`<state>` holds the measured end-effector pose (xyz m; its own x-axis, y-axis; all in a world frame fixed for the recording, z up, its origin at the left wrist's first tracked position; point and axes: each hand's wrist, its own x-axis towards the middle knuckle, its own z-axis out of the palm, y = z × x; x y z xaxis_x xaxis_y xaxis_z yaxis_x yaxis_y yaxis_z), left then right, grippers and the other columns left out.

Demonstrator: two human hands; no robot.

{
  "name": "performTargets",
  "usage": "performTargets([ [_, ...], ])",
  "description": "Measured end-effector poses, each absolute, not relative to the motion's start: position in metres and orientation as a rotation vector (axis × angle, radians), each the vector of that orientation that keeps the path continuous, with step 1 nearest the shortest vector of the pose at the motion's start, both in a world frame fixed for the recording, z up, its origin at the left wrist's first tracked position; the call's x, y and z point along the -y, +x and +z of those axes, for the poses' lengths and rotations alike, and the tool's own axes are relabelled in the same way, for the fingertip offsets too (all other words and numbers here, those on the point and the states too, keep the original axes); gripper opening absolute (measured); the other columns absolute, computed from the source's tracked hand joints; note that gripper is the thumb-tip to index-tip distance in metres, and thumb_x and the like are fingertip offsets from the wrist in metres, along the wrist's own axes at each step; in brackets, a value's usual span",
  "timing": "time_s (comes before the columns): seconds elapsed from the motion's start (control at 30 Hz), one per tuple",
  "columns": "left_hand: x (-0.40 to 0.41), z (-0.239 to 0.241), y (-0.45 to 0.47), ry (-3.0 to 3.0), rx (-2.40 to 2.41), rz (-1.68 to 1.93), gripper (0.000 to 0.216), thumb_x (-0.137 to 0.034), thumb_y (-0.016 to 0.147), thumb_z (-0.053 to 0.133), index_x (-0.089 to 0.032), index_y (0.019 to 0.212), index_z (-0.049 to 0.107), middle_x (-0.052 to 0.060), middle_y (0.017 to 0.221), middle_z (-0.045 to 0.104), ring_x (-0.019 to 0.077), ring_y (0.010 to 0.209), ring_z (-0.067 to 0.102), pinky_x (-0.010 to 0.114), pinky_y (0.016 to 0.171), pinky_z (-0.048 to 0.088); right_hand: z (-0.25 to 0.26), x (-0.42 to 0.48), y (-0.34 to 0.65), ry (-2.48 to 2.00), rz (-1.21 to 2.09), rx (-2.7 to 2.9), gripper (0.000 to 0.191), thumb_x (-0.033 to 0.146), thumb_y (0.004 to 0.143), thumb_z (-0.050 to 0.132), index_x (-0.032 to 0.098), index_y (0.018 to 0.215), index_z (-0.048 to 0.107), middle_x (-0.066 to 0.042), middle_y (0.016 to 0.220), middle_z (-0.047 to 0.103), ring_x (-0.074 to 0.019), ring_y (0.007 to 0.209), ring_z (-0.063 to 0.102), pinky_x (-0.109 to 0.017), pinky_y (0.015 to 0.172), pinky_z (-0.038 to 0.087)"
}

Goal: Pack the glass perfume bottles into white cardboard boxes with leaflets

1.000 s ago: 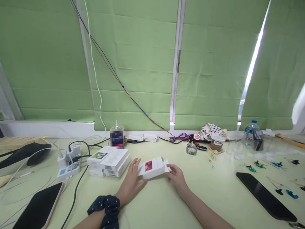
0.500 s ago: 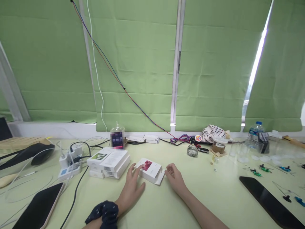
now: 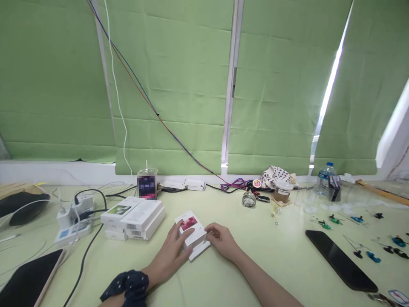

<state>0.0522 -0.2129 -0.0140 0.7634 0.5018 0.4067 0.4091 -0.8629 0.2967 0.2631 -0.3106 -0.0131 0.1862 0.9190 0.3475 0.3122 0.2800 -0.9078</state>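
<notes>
A small white cardboard box [image 3: 193,232] with a pink-red picture on top lies on the table in front of me, set at a slant. Its end flap [image 3: 200,250] sticks out at the near right end. My left hand [image 3: 172,251] holds the box from its left side, fingers over the top and thumb along the near side. At the right end, my right hand [image 3: 222,241] has its fingers curled and pinched at the box's corner by the flap. What lies inside the box is hidden.
Stacked white boxes [image 3: 134,217] stand to the left, beside a power strip [image 3: 75,230] with cables. A lidded cup [image 3: 147,187] is behind them. A glass jar [image 3: 249,199] sits at the back. On the right are a black phone-like slab [image 3: 340,260] and several earphone-like pieces [image 3: 324,224].
The box has turned so its flap end points more toward me. My right hand has closed in from beside the box to its end. The view has swung slightly right.
</notes>
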Motion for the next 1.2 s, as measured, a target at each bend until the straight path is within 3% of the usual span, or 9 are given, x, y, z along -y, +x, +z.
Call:
performTargets([
  [0.13,0.21,-0.014,0.048,2.827,-0.641,0.616,0.05,-0.043,0.094,0.041,-0.038,0.143,0.031,0.004,0.156,0.018,0.0349,0.142,0.018,0.057,0.107,0.033,-0.013,0.309,0.263,-1.261,0.663,1.355,0.022,0.011,0.066,0.063,0.02,0.085,0.064,0.001,0.079,0.062,-0.012,0.063,0.057,-0.025,0.064,0.046],
  [0.33,0.215,-0.007,0.045,2.936,-0.582,0.418,0.047,-0.034,0.099,0.027,-0.042,0.145,0.02,-0.003,0.159,0.002,0.0357,0.143,-0.001,0.063,0.108,0.023,-0.014,0.309,0.261,-1.216,0.585,1.375,0.018,0.008,0.064,0.064,0.019,0.078,0.066,-0.006,0.112,0.057,-0.0064,0.058,0.054,-0.024,0.06,0.047],
  [0.5,0.217,-0.002,0.044,2.947,-0.505,0.482,0.049,-0.036,0.097,0.036,-0.04,0.144,0.025,-0.001,0.159,0.004,0.0332,0.144,0.007,0.058,0.109,0.027,-0.01,0.312,0.256,-1.19,0.543,1.416,0.016,0.005,0.067,0.058,0.018,0.07,0.066,-0.005,0.11,0.06,-0.0041,0.053,0.051,-0.022,0.058,0.047],
  [0.67,0.217,0.003,0.041,2.947,-0.407,0.465,0.066,-0.048,0.086,0.055,-0.035,0.145,0.028,0.006,0.158,0.009,0.0368,0.143,0.011,0.059,0.107,0.031,-0.01,0.313,0.249,-1.206,0.47,1.421,0.018,0.004,0.067,0.056,0.018,0.067,0.068,-0.004,0.1,0.063,-0.004,0.051,0.05,-0.021,0.055,0.047],
  [0.87,0.208,-0.004,0.043,2.944,-0.415,0.58,0.058,-0.042,0.086,0.057,-0.036,0.14,0.037,0.003,0.157,0.016,0.036,0.142,0.017,0.057,0.105,0.035,-0.01,0.316,0.249,-1.2,0.499,1.54,0.014,0.012,0.067,0.067,0.021,0.077,0.072,-0.003,0.109,0.061,-0.0054,0.058,0.054,-0.022,0.06,0.05],
  [1.0,0.207,-0.002,0.044,2.962,-0.421,0.538,0.059,-0.043,0.088,0.053,-0.038,0.143,0.032,0.001,0.158,0.015,0.0348,0.142,0.016,0.057,0.107,0.033,-0.012,0.318,0.253,-1.135,0.521,1.69,0.034,0.02,0.055,0.082,0.023,0.088,0.073,-0.004,0.12,0.056,-0.0087,0.069,0.059,-0.024,0.068,0.051],
  [1.2,0.208,0.002,0.046,2.931,-0.45,0.621,0.046,-0.033,0.095,0.042,-0.042,0.139,0.036,-0.005,0.154,0.027,0.0279,0.141,0.024,0.05,0.109,0.034,-0.021,0.313,0.251,-1.124,0.389,1.697,0.018,0.019,0.068,0.076,0.024,0.086,0.075,-0.003,0.115,0.06,-0.007,0.062,0.055,-0.024,0.066,0.051],
])
